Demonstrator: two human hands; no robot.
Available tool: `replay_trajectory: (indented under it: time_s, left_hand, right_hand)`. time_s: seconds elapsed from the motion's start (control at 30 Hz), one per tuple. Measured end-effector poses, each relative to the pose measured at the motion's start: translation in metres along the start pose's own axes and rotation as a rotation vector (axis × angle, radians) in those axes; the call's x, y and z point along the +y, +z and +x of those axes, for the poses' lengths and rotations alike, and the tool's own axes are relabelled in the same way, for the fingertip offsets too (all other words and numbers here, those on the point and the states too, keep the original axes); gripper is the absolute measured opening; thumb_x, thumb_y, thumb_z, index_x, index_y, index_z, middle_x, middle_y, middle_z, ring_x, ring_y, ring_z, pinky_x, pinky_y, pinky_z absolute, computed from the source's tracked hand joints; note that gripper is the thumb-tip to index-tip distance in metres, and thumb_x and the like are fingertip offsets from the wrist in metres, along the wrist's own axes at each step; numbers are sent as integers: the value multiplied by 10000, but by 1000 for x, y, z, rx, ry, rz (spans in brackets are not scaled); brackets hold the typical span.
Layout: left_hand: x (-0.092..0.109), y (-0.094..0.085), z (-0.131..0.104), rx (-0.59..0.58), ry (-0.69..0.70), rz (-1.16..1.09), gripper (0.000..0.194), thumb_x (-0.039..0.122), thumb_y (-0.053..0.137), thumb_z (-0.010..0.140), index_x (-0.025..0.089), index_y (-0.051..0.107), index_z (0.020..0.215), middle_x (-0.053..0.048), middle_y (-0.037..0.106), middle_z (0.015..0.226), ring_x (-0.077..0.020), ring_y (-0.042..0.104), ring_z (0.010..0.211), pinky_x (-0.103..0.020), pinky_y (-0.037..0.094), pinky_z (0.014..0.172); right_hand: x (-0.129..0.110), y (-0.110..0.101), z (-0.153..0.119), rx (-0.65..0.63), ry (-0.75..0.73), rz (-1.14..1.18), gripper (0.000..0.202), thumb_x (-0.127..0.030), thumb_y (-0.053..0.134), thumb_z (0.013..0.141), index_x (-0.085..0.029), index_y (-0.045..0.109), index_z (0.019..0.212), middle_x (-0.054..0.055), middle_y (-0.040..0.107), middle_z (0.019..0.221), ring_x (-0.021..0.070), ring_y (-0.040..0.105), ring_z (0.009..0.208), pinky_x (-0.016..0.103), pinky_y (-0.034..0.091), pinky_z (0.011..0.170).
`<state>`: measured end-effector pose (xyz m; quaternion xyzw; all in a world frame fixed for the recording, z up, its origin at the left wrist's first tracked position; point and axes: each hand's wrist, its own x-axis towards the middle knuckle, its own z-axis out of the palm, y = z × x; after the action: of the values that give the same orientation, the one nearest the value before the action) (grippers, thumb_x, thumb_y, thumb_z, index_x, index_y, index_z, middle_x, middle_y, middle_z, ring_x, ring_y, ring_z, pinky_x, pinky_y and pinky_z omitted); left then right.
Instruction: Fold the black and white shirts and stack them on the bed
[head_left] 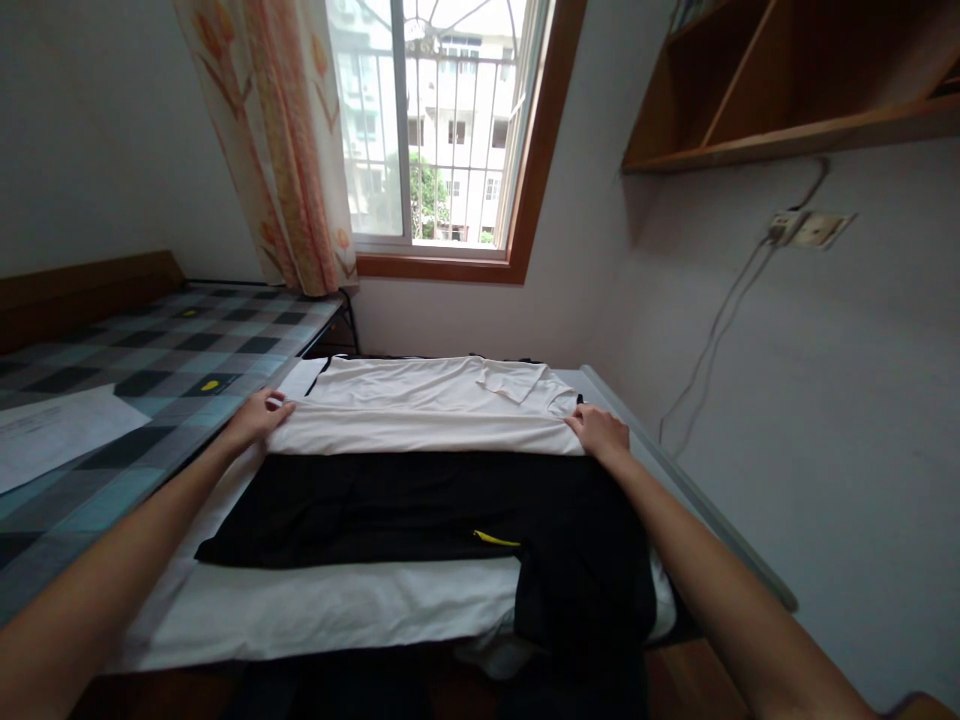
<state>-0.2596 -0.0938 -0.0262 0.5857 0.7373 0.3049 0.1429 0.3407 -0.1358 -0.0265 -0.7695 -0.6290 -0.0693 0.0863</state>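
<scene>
Resting at the two ends of a folded white garment (420, 415), both hands lie on the cloth with arms stretched forward. The left hand (259, 417), at about ten o'clock from the middle of the view, lies palm down on the garment's left edge, fingers curled loosely over the fold; whether it pinches the cloth I cannot tell. The right hand (600, 432), at about two o'clock, presses flat on the right edge, fingers relaxed and not clenched. The white garment lies across the far half of a white-covered table (315, 610), and its near edge overlaps a black garment (450, 510) spread toward six o'clock, one part hanging over the table's front. A checked bedspread (150, 360) lies at nine o'clock, a curtain (277, 140) and window (442, 120) at twelve, a wooden shelf (787, 90) at one.
</scene>
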Motion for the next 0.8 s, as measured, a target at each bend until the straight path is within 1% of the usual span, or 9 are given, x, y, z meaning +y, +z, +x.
replay_trajectory:
  time_s: [0.1, 0.13, 0.17, 0.27, 0.37, 0.47, 0.53, 0.67, 0.8]
  left_hand:
    - [22, 8, -12, 140, 246, 180, 423, 417, 554, 743, 140, 631, 1053, -164, 655, 1111, -313, 614, 1071, -422, 475, 951]
    - [33, 13, -18, 144, 341, 187, 421, 417, 522, 775, 140, 634, 1071, -163, 640, 1159, -313, 587, 1129, -429, 440, 1008]
    - [46, 20, -25, 91, 422, 171, 417, 421, 495, 804, 140, 638, 1077, -157, 642, 1168, -303, 581, 1143, -422, 425, 1031]
    - [84, 46, -49, -194, 633, 113, 428, 450, 405, 913, 183, 643, 1149, -105, 651, 1233, -251, 568, 1191, -375, 403, 1065]
    - [106, 74, -69, -315, 737, 156, 437, 463, 439, 930, 241, 629, 1255, -69, 593, 1363, -274, 455, 1342, -399, 370, 1095]
    - [106, 91, -78, -362, 741, 256, 510, 504, 429, 936, 285, 544, 1382, -53, 450, 1501, -308, 315, 1435, -467, 276, 1150]
    - [101, 96, -77, -388, 723, 318, 563, 540, 380, 947, 301, 463, 1450, -45, 354, 1557, -306, 238, 1465, -486, 206, 1178]
    - [84, 92, -67, -388, 680, 404, 621, 578, 292, 957, 287, 376, 1499, -60, 241, 1601, -294, 162, 1486, -501, 142, 1190]
    - [63, 80, -55, -342, 568, 453, 625, 536, 248, 966, 245, 355, 1508, -75, 236, 1603, -296, 168, 1485, -518, 153, 1176]
  right_hand:
    - [-19, -6, -9, 142, -29, -83, 338, -396, 472, 935, -198, 710, 1068, 187, 660, 1138, 338, 576, 1083, 463, 411, 892]
    - [-29, -7, -12, 166, -66, -68, 353, -390, 455, 942, -191, 703, 1096, 190, 647, 1166, 339, 560, 1108, 467, 402, 912]
    - [-39, -7, -16, 166, -123, -29, 372, -391, 433, 951, -188, 693, 1123, 183, 638, 1191, 329, 555, 1120, 460, 398, 930]
    - [-71, 2, -29, 24, -387, 141, 442, -437, 363, 979, -207, 653, 1220, 136, 619, 1278, 273, 564, 1152, 402, 402, 982]
    - [-91, 17, -39, -95, -539, 166, 561, -510, 280, 989, -218, 517, 1406, 123, 480, 1469, 279, 431, 1344, 421, 338, 1081]
    - [-90, 29, -41, -160, -585, 109, 655, -572, 236, 978, -219, 354, 1517, 111, 315, 1574, 283, 259, 1454, 460, 238, 1152]
    - [-79, 32, -38, -176, -591, 86, 679, -600, 218, 971, -240, 295, 1541, 95, 256, 1596, 276, 208, 1472, 476, 189, 1174]
    - [-47, 29, -31, -192, -550, 32, 686, -621, 189, 966, -260, 289, 1540, 88, 221, 1604, 266, 168, 1482, 506, 128, 1187]
    - [-19, 26, -26, -195, -464, -20, 668, -600, 198, 973, -254, 296, 1537, 92, 216, 1606, 272, 164, 1482, 518, 139, 1181]
